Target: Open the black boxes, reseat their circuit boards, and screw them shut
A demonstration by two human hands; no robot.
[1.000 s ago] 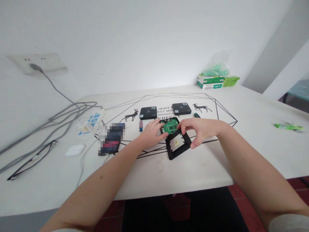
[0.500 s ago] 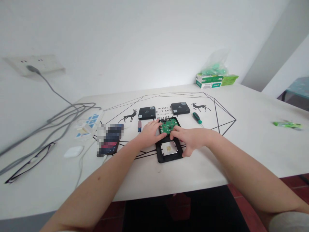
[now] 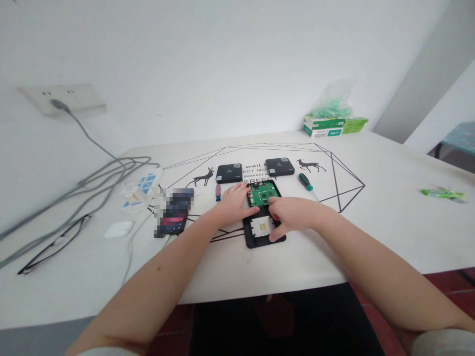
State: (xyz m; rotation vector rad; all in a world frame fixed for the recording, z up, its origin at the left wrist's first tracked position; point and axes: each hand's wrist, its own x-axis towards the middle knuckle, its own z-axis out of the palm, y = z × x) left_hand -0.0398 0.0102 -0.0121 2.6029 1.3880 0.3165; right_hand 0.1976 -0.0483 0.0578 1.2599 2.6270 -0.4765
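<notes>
A black square cover (image 3: 260, 237) with a pale pad inside lies flat on the table (image 3: 371, 232) in front of me. Just behind it sits a black tray holding a green circuit board (image 3: 264, 193). My left hand (image 3: 232, 205) rests with fingers spread on the left edge of that tray, touching the board's side. My right hand (image 3: 293, 215) lies over the right part of the cover, fingers curled onto its edge, thumb near the front corner.
Two closed black boxes (image 3: 229, 173) (image 3: 279, 166) stand behind the board. A green-handled screwdriver (image 3: 306, 182) lies to the right, a small blue one (image 3: 217, 192) to the left. A phone (image 3: 173, 217), power strip (image 3: 143, 190), cables, glasses (image 3: 55, 242) are left; boxes (image 3: 326, 126) back right.
The black cover, tilted and lifted in my right hand, has come down flat on the table in front of the board. My right hand moved left with it, uncovering the green screwdriver.
</notes>
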